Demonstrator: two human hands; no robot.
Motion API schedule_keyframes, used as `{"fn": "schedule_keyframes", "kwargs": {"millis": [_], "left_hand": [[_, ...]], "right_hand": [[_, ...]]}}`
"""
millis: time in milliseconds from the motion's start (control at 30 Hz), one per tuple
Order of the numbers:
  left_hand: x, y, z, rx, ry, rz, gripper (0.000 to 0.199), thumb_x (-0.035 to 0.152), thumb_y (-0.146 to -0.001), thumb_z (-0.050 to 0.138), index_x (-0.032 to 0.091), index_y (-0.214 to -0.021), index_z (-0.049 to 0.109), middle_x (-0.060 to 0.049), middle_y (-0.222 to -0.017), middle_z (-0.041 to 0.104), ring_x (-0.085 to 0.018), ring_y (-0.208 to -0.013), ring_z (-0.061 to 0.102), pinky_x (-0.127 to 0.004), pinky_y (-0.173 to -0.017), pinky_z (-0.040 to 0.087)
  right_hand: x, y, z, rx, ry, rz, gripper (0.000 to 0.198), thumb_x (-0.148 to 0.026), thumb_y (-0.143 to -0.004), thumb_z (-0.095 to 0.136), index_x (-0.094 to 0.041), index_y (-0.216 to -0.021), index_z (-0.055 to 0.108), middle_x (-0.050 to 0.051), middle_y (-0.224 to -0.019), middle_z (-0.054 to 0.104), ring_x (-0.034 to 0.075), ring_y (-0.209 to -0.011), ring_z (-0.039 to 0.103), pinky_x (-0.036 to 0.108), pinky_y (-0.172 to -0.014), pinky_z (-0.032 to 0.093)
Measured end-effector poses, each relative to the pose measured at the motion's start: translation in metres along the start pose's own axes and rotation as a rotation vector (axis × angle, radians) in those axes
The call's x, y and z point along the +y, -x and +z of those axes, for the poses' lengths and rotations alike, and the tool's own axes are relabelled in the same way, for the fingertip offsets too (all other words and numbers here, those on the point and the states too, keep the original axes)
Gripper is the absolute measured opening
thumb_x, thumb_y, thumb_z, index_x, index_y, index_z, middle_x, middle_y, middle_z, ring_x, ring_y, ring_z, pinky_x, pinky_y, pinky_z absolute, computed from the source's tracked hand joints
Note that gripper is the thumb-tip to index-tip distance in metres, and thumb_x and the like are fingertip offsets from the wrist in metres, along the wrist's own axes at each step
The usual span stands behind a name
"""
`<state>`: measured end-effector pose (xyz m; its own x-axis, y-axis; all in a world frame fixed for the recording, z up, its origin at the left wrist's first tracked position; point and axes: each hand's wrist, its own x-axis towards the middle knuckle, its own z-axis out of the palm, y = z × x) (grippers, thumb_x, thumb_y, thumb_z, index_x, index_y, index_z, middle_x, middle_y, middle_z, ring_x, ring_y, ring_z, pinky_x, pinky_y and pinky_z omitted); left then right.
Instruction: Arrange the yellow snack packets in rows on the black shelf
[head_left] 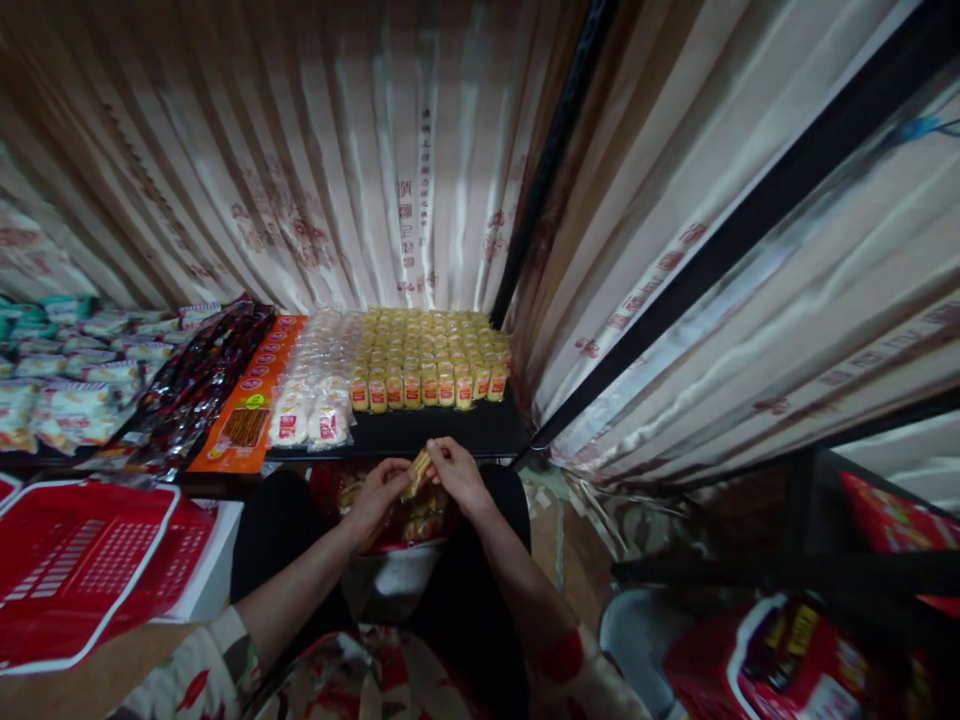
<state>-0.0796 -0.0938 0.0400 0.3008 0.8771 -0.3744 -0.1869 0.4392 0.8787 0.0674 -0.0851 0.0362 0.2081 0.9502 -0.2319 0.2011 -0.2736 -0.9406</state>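
My left hand (376,497) and my right hand (457,474) meet in front of me, both closed on a small, pale-yellow wrapped snack (418,471). Its far end sits between my right fingers, while the left fingertips grip the near end. Below them, between my knees, a light-coloured tub (397,572) holds a red bag with more wrapped snacks (429,518) in it. Straight ahead, yellow snack packs (427,385) with orange-red labels stand in tight rows on a black table (442,430). To their left lie round white packs (309,412) in clear wrappers.
Left along the table are an orange bag (244,420), dark shiny packets (199,365) and white packets (86,400). A red basket (90,560) with a white handle stands at left. Another red basket (705,655) is at lower right. Curtains (337,150) and a black pole (551,160) border the table.
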Motion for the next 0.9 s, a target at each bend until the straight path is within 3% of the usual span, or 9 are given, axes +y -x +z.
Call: {"fn": "schedule_keyframes", "kwargs": {"millis": [133, 300, 467, 533, 667, 800, 900], "left_hand": [[0.012, -0.011, 0.002, -0.046, 0.168, -0.102, 0.013, 0.018, -0.073, 0.055, 0.011, -0.082, 0.061, -0.006, -0.08, 0.067, -0.014, -0.07, 0.062, -0.025, -0.071, 0.05], [0.026, -0.025, 0.008, -0.119, 0.364, -0.34, 0.019, 0.013, -0.078, 0.044, 0.007, -0.087, 0.06, -0.011, -0.085, 0.068, -0.015, -0.071, 0.065, -0.019, -0.058, 0.05], [0.031, -0.029, 0.022, -0.202, 0.453, -0.392, 0.019, 0.011, -0.077, 0.047, 0.006, -0.092, 0.057, -0.013, -0.086, 0.068, -0.02, -0.077, 0.067, -0.025, -0.065, 0.053], [0.035, -0.031, 0.028, -0.216, 0.431, -0.377, 0.016, 0.012, -0.079, 0.048, 0.008, -0.091, 0.056, -0.013, -0.085, 0.068, -0.021, -0.079, 0.067, -0.029, -0.07, 0.053], [0.044, -0.039, 0.04, -0.213, 0.309, -0.271, 0.014, 0.023, -0.081, 0.054, 0.012, -0.09, 0.056, -0.008, -0.086, 0.067, -0.019, -0.078, 0.067, -0.029, -0.072, 0.053], [0.052, -0.053, 0.056, -0.172, 0.008, -0.106, 0.017, 0.018, -0.072, 0.066, 0.013, -0.086, 0.057, -0.005, -0.082, 0.066, -0.012, -0.07, 0.064, -0.02, -0.062, 0.05], [0.062, -0.066, 0.071, -0.127, -0.198, 0.018, 0.013, 0.014, -0.07, 0.064, 0.012, -0.081, 0.056, -0.002, -0.072, 0.063, -0.008, -0.059, 0.059, -0.016, -0.055, 0.045]], "right_hand": [[0.0, -0.003, -0.014, -0.052, -0.113, 0.024, 0.026, -0.035, -0.083, 0.043, -0.017, -0.091, 0.06, -0.003, -0.056, 0.06, 0.009, -0.045, 0.052, 0.02, -0.046, 0.039], [-0.004, 0.0, -0.03, -0.069, -0.166, -0.075, 0.027, -0.033, -0.073, 0.059, -0.017, -0.093, 0.064, 0.0, -0.083, 0.066, 0.006, -0.052, 0.053, 0.019, -0.05, 0.042], [-0.009, 0.001, -0.04, -0.015, -0.403, -0.002, 0.032, -0.039, -0.067, 0.065, -0.014, -0.087, 0.065, -0.002, -0.063, 0.061, 0.005, -0.046, 0.048, 0.015, -0.039, 0.032], [-0.01, -0.002, -0.043, 0.057, -0.471, 0.028, 0.031, -0.039, -0.064, 0.068, -0.014, -0.082, 0.064, -0.003, -0.058, 0.059, 0.005, -0.046, 0.049, 0.014, -0.037, 0.03], [-0.011, -0.007, -0.047, 0.202, -0.605, 0.09, 0.029, -0.038, -0.062, 0.072, -0.014, -0.073, 0.06, -0.003, -0.056, 0.06, 0.006, -0.047, 0.053, 0.015, -0.043, 0.042], [-0.009, -0.011, -0.045, 0.272, -0.768, 0.101, 0.03, -0.037, -0.06, 0.074, -0.016, -0.07, 0.056, -0.001, -0.057, 0.061, 0.008, -0.05, 0.058, 0.02, -0.052, 0.05], [-0.004, -0.015, -0.043, 0.29, -0.775, 0.086, 0.031, -0.039, -0.063, 0.072, -0.017, -0.074, 0.055, 0.0, -0.063, 0.062, 0.01, -0.053, 0.06, 0.022, -0.052, 0.05]]}}
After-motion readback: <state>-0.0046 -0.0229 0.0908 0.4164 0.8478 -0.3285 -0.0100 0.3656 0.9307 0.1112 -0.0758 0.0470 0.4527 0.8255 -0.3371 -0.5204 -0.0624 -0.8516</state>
